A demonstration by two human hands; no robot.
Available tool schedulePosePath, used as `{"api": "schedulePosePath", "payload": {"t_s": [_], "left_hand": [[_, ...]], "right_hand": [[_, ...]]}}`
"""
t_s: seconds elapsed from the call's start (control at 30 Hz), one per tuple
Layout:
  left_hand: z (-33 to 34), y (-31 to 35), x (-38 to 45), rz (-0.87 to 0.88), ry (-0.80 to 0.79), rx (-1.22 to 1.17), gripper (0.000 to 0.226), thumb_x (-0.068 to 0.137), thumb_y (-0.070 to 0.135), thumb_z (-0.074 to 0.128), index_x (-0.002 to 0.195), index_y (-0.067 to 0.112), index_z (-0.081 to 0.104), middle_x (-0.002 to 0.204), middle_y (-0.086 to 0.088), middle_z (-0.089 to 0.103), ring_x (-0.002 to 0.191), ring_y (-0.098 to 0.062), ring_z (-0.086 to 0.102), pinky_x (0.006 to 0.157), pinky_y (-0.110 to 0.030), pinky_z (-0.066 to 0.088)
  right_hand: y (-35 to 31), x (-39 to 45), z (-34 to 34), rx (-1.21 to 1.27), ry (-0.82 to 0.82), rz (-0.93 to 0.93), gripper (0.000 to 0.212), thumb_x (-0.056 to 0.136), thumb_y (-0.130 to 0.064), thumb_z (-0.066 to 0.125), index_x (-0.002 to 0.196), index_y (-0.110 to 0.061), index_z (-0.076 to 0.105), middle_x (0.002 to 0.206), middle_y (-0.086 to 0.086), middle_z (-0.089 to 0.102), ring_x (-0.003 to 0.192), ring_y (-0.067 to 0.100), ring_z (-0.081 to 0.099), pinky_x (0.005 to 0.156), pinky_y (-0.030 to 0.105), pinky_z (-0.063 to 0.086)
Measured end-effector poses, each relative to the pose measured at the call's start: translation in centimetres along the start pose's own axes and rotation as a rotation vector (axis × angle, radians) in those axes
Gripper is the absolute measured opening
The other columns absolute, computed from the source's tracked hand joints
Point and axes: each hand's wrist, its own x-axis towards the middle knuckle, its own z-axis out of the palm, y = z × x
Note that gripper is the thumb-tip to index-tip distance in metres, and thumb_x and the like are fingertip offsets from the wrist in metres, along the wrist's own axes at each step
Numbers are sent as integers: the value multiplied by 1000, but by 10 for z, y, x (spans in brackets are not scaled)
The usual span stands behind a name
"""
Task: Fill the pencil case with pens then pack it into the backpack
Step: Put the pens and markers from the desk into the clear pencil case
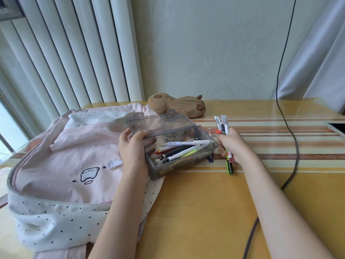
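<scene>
Pink backpack lies flat beneath left grip, which clasps the open pencil case; right grip clutches upright pens; labels unreadable.

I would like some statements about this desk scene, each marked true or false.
1. The case lid is closed. False: it stands open.
2. The right hand grips a bundle of pens. True.
3. The left hand holds the case. True.
4. The backpack hangs on the wall. False: it lies on the table.
5. The case has no pens inside. False: several lie in it.
</scene>
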Motion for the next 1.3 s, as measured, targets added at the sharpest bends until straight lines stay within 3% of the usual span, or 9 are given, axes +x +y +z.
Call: {"api": "schedulePosePath", "payload": {"t_s": [0.1,0.23,0.3,0.47,0.57,0.7,0.9,1.17,1.3], "left_hand": [[0,1,0,4,2,10,39,89,1,53,118,23,39,93,-7,68,69,-17,67,48,-25,55],[-1,0,1,8,0,21,38,88,1,53,117,22,40,94,-7,69,70,-17,68,52,-26,56],[0,-1,2,8,-3,27,38,88,2,54,118,22,40,94,-6,69,70,-17,68,50,-26,56],[0,-2,2,9,-8,24,46,89,1,53,129,19,39,103,-11,69,70,-16,68,45,-24,55],[-1,-3,4,10,-4,31,43,88,2,53,125,19,40,110,-14,69,67,-15,69,52,-26,56],[-1,-4,6,7,9,21,40,88,2,52,122,18,39,109,-14,70,66,-14,69,54,-27,55],[-2,-7,10,0,17,25,43,86,2,55,125,17,43,115,-16,67,70,-20,69,55,-30,55],[0,-5,5,5,16,27,37,87,2,54,118,19,42,115,-17,67,68,-17,68,46,-25,53],[-1,-5,4,8,8,34,39,87,2,53,122,16,43,115,-18,67,70,-19,69,50,-27,55]], "right_hand": [[1,2,-6,4,-96,46,17,92,-9,44,85,-22,52,60,-2,39,42,10,28,33,14,22],[-3,-1,-15,-149,-133,204,3,87,-16,54,90,-15,53,56,-2,35,37,9,28,32,13,20],[-5,-1,-24,-238,-133,253,16,89,-28,56,86,-14,48,57,0,34,34,9,29,34,14,21],[-3,-3,-11,-517,233,-27,42,87,-51,54,88,-9,56,69,5,55,59,24,53,49,26,34],[-2,-4,16,-758,261,-60,31,94,-32,52,105,-4,60,98,14,65,92,33,61,64,32,40],[-6,5,19,-827,227,-18,25,94,-13,53,116,-2,57,117,17,62,108,35,58,72,33,39],[4,10,6,-595,195,-116,45,89,-50,52,85,-5,59,72,10,60,71,31,54,52,30,35],[-20,-7,-10,389,54,-347,12,95,-22,56,88,-13,53,63,7,57,46,12,63,47,23,54],[-23,-13,-13,352,-15,-489,10,90,-12,63,82,-13,57,60,9,56,45,13,61,48,19,50]]}}
